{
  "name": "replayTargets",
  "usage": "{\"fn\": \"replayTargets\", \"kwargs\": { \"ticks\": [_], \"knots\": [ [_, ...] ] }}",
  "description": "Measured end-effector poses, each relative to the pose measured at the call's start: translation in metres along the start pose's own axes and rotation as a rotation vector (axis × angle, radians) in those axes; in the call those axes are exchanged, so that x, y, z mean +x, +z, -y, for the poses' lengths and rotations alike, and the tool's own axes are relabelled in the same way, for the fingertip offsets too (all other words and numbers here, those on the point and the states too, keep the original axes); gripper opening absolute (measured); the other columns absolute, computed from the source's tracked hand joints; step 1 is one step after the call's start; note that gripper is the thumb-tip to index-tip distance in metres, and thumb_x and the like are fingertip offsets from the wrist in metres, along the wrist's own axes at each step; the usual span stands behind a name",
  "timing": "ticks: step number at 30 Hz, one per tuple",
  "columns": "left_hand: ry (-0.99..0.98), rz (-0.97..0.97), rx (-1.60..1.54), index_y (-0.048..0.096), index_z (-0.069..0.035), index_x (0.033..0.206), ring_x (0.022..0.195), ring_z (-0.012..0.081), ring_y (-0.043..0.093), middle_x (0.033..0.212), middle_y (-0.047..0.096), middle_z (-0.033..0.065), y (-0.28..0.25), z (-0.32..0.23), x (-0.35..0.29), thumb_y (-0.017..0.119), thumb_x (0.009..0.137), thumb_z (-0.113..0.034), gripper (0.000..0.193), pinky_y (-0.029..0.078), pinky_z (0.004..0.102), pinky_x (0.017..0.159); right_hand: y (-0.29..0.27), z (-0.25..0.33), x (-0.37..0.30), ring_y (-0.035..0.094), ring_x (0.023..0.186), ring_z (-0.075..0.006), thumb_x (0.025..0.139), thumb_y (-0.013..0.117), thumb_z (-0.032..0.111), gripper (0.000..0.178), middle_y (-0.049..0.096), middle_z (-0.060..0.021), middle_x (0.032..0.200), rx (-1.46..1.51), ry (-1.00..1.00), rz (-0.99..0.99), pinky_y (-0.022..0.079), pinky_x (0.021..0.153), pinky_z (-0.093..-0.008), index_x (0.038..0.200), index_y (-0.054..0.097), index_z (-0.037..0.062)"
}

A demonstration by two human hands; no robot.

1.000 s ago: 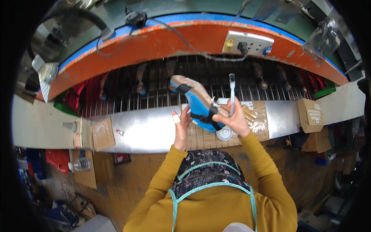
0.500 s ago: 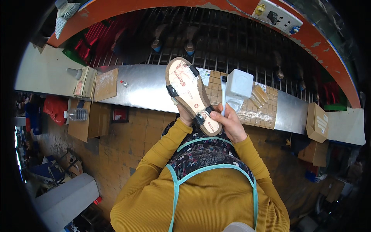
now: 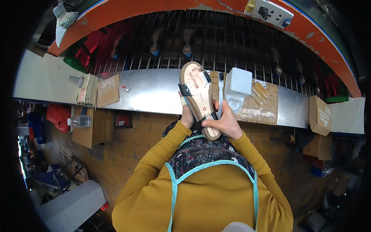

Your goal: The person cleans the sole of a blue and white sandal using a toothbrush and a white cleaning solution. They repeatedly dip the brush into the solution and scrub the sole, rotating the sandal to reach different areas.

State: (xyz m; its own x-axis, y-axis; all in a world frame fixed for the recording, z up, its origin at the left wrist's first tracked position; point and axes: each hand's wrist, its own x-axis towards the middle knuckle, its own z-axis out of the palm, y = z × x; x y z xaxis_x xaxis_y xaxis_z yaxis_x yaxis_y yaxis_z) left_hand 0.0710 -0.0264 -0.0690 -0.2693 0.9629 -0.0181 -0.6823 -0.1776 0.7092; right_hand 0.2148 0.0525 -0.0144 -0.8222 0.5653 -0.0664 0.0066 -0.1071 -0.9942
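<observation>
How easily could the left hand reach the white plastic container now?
Likely not: the left hand is at the left edge of the sandal, which, with the toothbrush, seems to block the direct way to the white plastic container.

Has a worn brown floor (image 3: 119, 149), stained darker in patches, beneath a shiny metal ledge (image 3: 150, 91) with pale panels (image 3: 46, 79) at both ends. Opens behind the ledge onto dim rows of metal bars (image 3: 220, 46). Stretches back to a chipped orange beam (image 3: 116, 8) carrying a white socket strip (image 3: 275, 14). Glows brightly at the far left edge.
</observation>
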Motion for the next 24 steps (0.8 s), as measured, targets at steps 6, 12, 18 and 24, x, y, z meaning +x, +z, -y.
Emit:
{"fn": "replayTargets", "kwargs": {
  "ticks": [6, 12, 18, 24],
  "knots": [
    [-0.010, -0.172, 0.164, 0.043, -0.002, 0.138, 0.101, 0.0255, 0.065, 0.121, 0.061, 0.0157, -0.002, -0.002, -0.001, 0.013, 0.086, -0.083, 0.100, 0.055, 0.0372, 0.087, 0.011, 0.020, -0.001, 0.049, 0.087, -0.0108, 0.064, 0.093, 0.026, 0.063, 0.047, -0.0034, 0.094, 0.054, 0.067, -0.096, 0.043, 0.076, -0.0220, 0.091, 0.039, 0.0083],
    [-0.031, -0.171, 0.160, 0.044, 0.003, 0.133, 0.097, 0.0330, 0.065, 0.115, 0.062, 0.0240, -0.025, 0.006, 0.002, 0.018, 0.082, -0.086, 0.106, 0.054, 0.0412, 0.085, 0.001, 0.005, 0.003, 0.058, 0.103, -0.0190, 0.074, 0.086, 0.013, 0.052, 0.055, -0.0124, 0.104, 0.319, 0.104, -0.028, 0.051, 0.085, -0.0282, 0.093, 0.039, 0.0092],
    [-0.048, -0.072, 0.116, 0.044, 0.005, 0.131, 0.096, 0.0360, 0.064, 0.113, 0.062, 0.0273, -0.023, 0.010, -0.004, 0.016, 0.083, -0.085, 0.106, 0.054, 0.0422, 0.085, -0.002, 0.002, -0.001, 0.061, 0.107, -0.0199, 0.080, 0.078, 0.003, 0.044, 0.059, -0.0151, 0.108, 0.378, 0.144, -0.032, 0.052, 0.088, -0.0305, 0.093, 0.037, 0.0114],
    [-0.057, -0.209, 0.152, 0.041, 0.002, 0.137, 0.102, 0.0350, 0.063, 0.122, 0.059, 0.0248, -0.032, 0.025, -0.001, 0.014, 0.081, -0.087, 0.109, 0.054, 0.0427, 0.088, -0.007, -0.008, 0.001, 0.062, 0.104, -0.0207, 0.078, 0.082, 0.011, 0.046, 0.060, -0.0157, 0.103, 0.269, 0.128, -0.121, 0.053, 0.089, -0.0329, 0.091, 0.038, 0.0101]
  ]
}}
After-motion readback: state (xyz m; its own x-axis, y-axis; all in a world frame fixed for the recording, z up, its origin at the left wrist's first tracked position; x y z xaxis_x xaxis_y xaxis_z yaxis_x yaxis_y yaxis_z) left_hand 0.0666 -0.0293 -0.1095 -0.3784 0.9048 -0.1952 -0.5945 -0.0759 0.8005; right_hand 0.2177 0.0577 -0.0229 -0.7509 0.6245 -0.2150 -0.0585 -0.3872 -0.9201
